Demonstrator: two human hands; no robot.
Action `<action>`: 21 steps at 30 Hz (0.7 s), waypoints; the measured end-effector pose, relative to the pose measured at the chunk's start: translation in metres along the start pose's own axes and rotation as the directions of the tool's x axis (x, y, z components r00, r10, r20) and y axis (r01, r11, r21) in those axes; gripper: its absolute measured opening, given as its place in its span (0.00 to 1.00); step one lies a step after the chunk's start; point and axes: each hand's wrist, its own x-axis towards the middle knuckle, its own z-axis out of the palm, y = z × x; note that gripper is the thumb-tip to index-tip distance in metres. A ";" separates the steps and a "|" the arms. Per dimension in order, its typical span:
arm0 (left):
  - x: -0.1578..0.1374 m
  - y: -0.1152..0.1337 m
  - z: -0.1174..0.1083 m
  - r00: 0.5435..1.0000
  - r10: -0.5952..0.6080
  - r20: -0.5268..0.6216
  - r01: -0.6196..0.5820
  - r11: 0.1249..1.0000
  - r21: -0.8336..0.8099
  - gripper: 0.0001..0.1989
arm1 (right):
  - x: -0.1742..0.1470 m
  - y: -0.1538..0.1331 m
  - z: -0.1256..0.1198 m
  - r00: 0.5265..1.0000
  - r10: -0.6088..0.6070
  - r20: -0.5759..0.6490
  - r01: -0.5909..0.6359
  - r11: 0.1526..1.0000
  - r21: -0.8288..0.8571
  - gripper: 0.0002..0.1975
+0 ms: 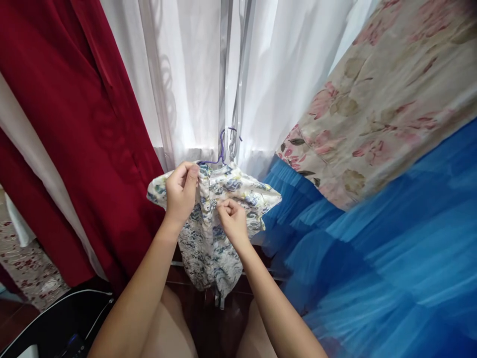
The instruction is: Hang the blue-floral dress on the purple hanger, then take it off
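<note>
A short-sleeved floral shirt [227, 248], white with blue and yellow print, hangs on a purple hanger [222, 144] in front of me. My left hand [181, 191] pinches the shirt's front near the collar, on the left side. Lower and to the right, my right hand [234, 219] has its fingers closed on the front opening at chest height. Whether a button lies between those fingertips, I cannot make out. The hanger's shoulders are mostly hidden inside the shirt.
Red cloth [85, 124] hangs at the left, white curtain-like fabric [194, 74] behind. On the right hang a pink-flowered cloth [372, 119] and a blue tulle skirt [372, 258]. A black bag or basket [55, 323] sits lower left, on the dark floor.
</note>
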 end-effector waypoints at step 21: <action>-0.030 -0.004 0.013 0.982 -0.077 0.175 0.076 0.997 0.013 0.11 | 0.005 -0.030 0.004 0.986 -0.157 0.064 0.162 0.982 -0.095 0.12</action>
